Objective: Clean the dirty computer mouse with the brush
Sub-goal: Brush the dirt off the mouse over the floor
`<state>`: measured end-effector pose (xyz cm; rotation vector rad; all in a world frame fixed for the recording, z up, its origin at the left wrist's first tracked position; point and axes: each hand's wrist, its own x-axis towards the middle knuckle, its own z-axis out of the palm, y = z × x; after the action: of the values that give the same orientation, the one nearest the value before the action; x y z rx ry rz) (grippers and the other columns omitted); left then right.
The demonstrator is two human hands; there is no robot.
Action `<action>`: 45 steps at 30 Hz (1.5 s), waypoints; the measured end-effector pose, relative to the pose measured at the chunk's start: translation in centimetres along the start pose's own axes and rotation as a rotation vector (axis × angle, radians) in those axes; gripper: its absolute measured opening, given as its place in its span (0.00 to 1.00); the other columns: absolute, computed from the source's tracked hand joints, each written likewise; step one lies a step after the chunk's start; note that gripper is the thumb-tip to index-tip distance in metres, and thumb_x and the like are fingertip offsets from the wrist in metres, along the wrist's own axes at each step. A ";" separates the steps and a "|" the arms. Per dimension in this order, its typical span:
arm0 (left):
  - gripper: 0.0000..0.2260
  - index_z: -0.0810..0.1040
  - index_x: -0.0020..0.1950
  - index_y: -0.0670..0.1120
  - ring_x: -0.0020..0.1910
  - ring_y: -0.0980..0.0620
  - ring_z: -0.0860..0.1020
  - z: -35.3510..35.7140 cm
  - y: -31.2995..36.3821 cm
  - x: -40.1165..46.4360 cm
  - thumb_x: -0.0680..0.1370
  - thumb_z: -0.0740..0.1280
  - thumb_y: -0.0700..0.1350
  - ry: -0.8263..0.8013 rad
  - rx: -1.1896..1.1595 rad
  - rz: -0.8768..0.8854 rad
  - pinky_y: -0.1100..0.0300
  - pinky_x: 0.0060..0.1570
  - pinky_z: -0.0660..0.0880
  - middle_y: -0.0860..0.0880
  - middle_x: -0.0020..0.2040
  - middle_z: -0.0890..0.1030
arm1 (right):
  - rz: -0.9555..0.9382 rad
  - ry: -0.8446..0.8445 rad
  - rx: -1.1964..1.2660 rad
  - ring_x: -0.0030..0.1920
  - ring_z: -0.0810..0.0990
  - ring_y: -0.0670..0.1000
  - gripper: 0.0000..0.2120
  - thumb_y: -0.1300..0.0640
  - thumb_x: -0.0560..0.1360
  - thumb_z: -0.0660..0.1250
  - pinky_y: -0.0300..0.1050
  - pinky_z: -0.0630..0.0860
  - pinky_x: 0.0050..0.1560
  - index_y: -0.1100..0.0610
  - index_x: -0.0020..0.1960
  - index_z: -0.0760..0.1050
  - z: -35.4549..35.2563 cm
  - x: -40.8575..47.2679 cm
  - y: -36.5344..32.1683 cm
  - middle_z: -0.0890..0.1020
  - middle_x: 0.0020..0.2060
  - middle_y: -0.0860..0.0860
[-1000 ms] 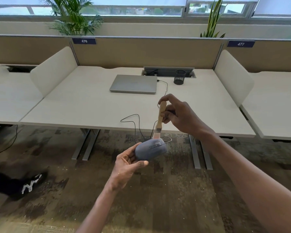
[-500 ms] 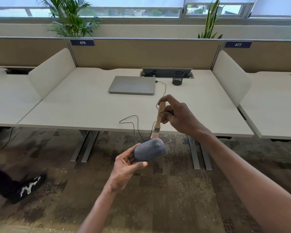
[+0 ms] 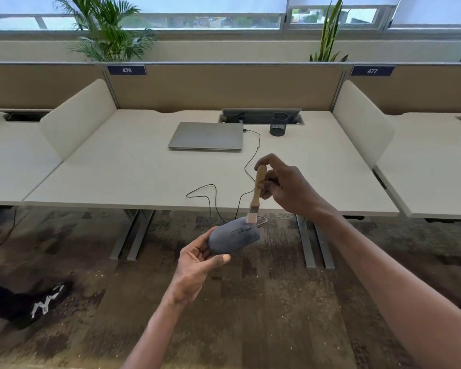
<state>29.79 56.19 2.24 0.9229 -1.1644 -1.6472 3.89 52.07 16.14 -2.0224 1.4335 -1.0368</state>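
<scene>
My left hand (image 3: 196, 265) grips the rear of a grey, dusty wired computer mouse (image 3: 233, 237), held in the air in front of the desk edge, top side up. My right hand (image 3: 285, 189) pinches the wooden handle of a small brush (image 3: 256, 194), which stands nearly upright. Its pale bristles touch the far front part of the mouse. The mouse's black cable (image 3: 210, 194) loops up over the desk edge toward the laptop.
A white desk (image 3: 133, 169) carries a shut grey laptop (image 3: 206, 136) and a black mesh pen cup (image 3: 278, 124). White dividers (image 3: 77, 118) stand on both sides. Patterned carpet lies below, with a person's black shoe (image 3: 45, 302) at lower left.
The brush tip has shifted slightly on the mouse's front. Both hands stay in nearly the same place; the view has drifted a little.
</scene>
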 end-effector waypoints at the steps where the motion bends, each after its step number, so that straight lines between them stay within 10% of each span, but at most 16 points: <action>1: 0.39 0.78 0.70 0.49 0.67 0.46 0.81 -0.1 0.0 0.0 0.61 0.87 0.45 0.002 0.001 0.000 0.61 0.59 0.79 0.44 0.66 0.83 | 0.003 0.020 0.003 0.37 0.84 0.52 0.21 0.75 0.78 0.61 0.49 0.84 0.43 0.48 0.56 0.67 0.0 0.0 0.1 0.84 0.39 0.56; 18: 0.39 0.76 0.71 0.48 0.68 0.46 0.80 -0.2 0.1 -0.8 0.62 0.86 0.45 -0.043 0.033 -0.045 0.59 0.58 0.80 0.45 0.67 0.82 | 0.022 -0.010 0.002 0.36 0.83 0.54 0.18 0.75 0.78 0.60 0.55 0.83 0.42 0.53 0.56 0.68 0.8 0.6 -0.2 0.83 0.39 0.59; 28: 0.35 0.78 0.70 0.48 0.66 0.45 0.81 -0.2 0.1 -0.8 0.65 0.83 0.38 -0.034 0.018 -0.026 0.59 0.56 0.81 0.45 0.66 0.83 | -0.011 0.027 -0.015 0.35 0.85 0.47 0.22 0.70 0.78 0.67 0.42 0.84 0.41 0.57 0.69 0.69 1.5 1.3 -2.0 0.85 0.38 0.54; 45: 0.38 0.78 0.70 0.49 0.66 0.46 0.81 0.2 0.4 -1.0 0.62 0.86 0.44 -0.041 0.023 -0.025 0.59 0.59 0.81 0.45 0.66 0.83 | 0.127 0.127 -0.162 0.32 0.85 0.56 0.17 0.68 0.74 0.70 0.57 0.85 0.39 0.66 0.62 0.74 4.3 2.7 -5.2 0.83 0.35 0.59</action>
<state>30.00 57.16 2.77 0.9258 -1.2061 -1.6827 10.81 51.11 18.08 -1.9745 1.7392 -1.0405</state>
